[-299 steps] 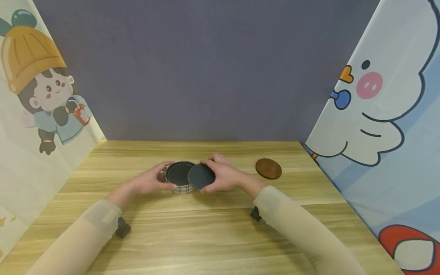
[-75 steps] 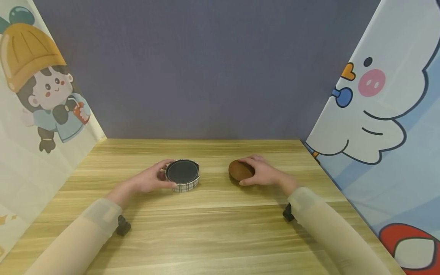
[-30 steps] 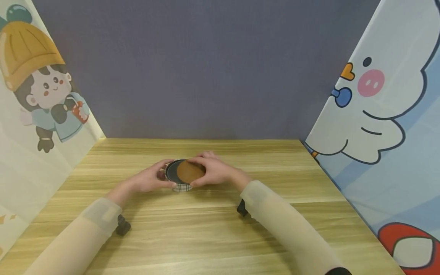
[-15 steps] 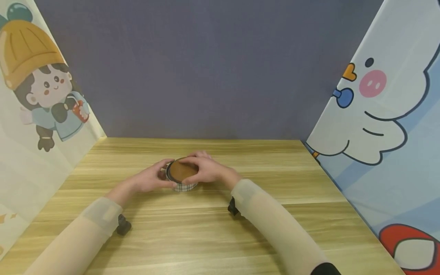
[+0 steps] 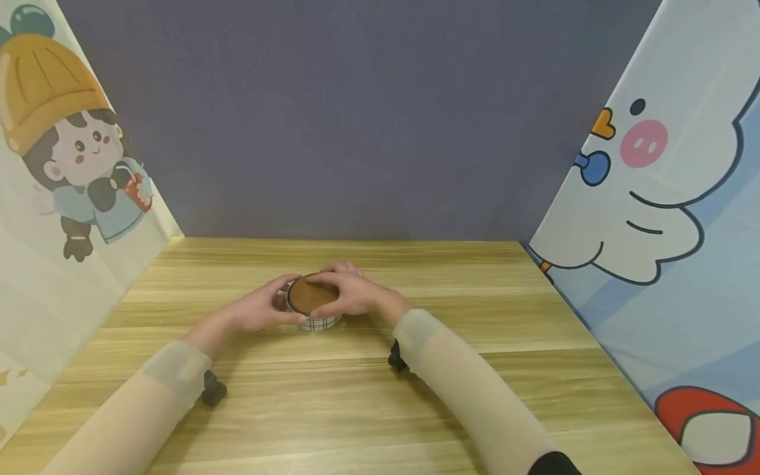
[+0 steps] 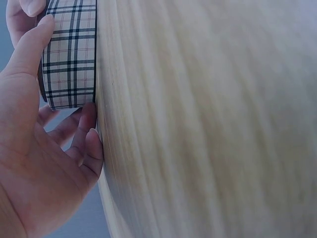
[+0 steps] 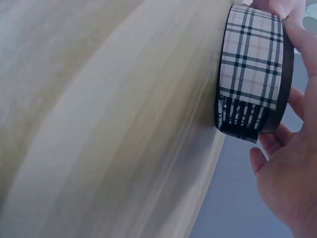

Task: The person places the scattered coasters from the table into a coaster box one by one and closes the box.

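Pale wood with long streaks of grain makes up the table [image 5: 368, 396] under my view, running back to a flat grey-violet wall [image 5: 356, 119]. On either side stand printed panels: a cartoon child in a yellow knit cap [image 5: 65, 132] on one, a white cartoon creature with a pink cheek [image 5: 647, 178] on the other.

Near the middle of the table sits a round plaid tin [image 5: 313, 322], and I see a brown disc [image 5: 309, 295] lying across its top. My left hand [image 5: 258, 311] holds the tin by its near-left side, thumb along the plaid wall and fingers curled behind it; the left wrist view shows that thumb [image 6: 29, 54] laid flat against the check pattern with the other fingers [image 6: 86, 144] touching the table edge of the tin. My right hand [image 5: 350, 295] lies over the disc from the other side, fingers curved round its far rim and thumb at the front. From the right wrist view the tin's plaid band [image 7: 251, 69] stands upright on the wood with fingers [image 7: 297, 39] wrapped round its top.

Both sleeves are a sheer cream colour, and a small black clip [image 5: 212, 390] sits at my left wrist, another [image 5: 396, 357] at my right.
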{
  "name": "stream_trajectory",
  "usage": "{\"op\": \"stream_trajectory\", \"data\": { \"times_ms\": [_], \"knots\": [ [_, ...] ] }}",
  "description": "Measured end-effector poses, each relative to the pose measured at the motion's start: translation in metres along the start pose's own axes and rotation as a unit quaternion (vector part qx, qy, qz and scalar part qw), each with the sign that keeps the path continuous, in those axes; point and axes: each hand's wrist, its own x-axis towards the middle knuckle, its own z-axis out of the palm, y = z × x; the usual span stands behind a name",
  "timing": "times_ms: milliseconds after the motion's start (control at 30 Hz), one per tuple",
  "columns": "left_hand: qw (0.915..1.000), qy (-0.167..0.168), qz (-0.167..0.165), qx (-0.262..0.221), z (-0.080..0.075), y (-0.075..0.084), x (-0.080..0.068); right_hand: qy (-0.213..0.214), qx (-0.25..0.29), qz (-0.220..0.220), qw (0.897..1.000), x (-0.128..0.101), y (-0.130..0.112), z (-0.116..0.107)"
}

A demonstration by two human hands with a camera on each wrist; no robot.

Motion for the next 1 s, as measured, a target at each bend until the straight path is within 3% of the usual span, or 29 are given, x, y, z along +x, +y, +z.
{"op": "stream_trajectory", "data": {
  "times_ms": [1000],
  "knots": [
    [0.9998, -0.006, -0.019, 0.01, -0.0029, -0.0083, 0.0004, -0.023, -0.036, 0.038, 0.998, -0.0015, -0.0049, -0.0026]
  ]
}}
